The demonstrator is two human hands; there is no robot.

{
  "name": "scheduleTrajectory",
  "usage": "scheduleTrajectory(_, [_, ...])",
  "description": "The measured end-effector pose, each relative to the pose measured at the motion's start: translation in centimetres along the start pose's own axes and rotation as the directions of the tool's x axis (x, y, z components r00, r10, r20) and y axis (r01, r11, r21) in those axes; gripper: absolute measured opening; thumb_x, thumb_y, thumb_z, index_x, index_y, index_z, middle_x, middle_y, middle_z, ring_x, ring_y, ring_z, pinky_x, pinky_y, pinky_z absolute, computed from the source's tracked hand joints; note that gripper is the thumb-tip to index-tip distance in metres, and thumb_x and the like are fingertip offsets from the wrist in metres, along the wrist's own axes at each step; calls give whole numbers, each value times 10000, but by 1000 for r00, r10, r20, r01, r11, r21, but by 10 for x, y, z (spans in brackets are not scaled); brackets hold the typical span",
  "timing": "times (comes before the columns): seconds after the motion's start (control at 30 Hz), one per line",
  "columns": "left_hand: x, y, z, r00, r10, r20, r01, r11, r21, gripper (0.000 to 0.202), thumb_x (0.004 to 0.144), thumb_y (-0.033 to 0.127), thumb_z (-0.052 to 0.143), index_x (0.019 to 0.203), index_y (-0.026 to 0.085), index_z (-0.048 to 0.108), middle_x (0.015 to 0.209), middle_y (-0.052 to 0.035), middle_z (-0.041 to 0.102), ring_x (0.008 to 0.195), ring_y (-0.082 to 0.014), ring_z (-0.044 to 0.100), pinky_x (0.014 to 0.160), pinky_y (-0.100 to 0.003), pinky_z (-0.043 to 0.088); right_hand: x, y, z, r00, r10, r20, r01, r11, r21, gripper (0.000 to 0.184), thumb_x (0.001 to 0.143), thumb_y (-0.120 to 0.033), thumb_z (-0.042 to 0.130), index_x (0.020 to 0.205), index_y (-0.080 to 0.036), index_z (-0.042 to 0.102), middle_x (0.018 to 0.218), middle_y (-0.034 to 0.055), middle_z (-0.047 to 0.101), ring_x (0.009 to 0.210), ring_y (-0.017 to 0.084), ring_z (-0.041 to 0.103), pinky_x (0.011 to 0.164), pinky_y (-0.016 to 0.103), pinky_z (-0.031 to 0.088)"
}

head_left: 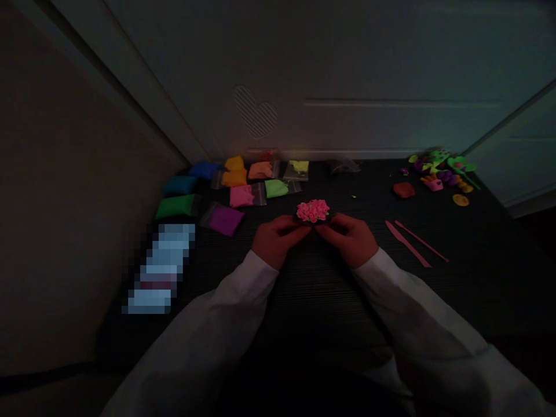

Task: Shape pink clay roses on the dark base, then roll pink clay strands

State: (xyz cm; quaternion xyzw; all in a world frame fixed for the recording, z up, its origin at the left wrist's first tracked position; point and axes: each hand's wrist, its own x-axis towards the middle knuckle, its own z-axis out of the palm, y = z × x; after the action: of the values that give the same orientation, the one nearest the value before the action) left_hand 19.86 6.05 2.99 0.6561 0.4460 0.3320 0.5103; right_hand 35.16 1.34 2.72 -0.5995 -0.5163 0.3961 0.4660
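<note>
In the middle of the head view, a cluster of pink clay roses point(313, 211) with small pale green bits sits on a dark base that is hard to make out. My left hand point(277, 238) grips the base at its left side, with the thumb along the near edge. From the right, my right hand point(350, 236) grips the same base, its thumb almost meeting the other. Both hands are closed, and the fingertips under the base are hidden. Two pink modelling tools point(408, 243) lie to the right of my right hand.
Bags of coloured clay, among them a purple bag point(226, 219) and a green bag point(176, 206), lie at the back left. A lit, blurred screen point(160, 269) is at the left. Finished clay pieces point(438, 171) and a reddish-brown lump point(403, 189) lie back right, before a white panel point(373, 69).
</note>
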Motion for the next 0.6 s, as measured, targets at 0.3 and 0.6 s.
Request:
scheduleTrajectory(0.3, [-2,2,1,998,-65,4,66,997,-48,277,612,349,638,833,182,655,824,-15,665,801,-168,587,779,-310,429,0,1,0,999,-33,-21,31,997,-72,218,676,-373,577,729,-164,605,724,21,596,652,133,521,609,281,396])
scheduleTrajectory(0.6, [0,3,-1,1000,-27,9,27,1000,-11,207,627,323,627,772,179,661,838,-17,663,795,-166,585,778,-314,434,0,5,0,1000,-25,3,25,1000,-13,239,665,-397,589,771,-184,609,734,11,599,718,151,539,660,297,410])
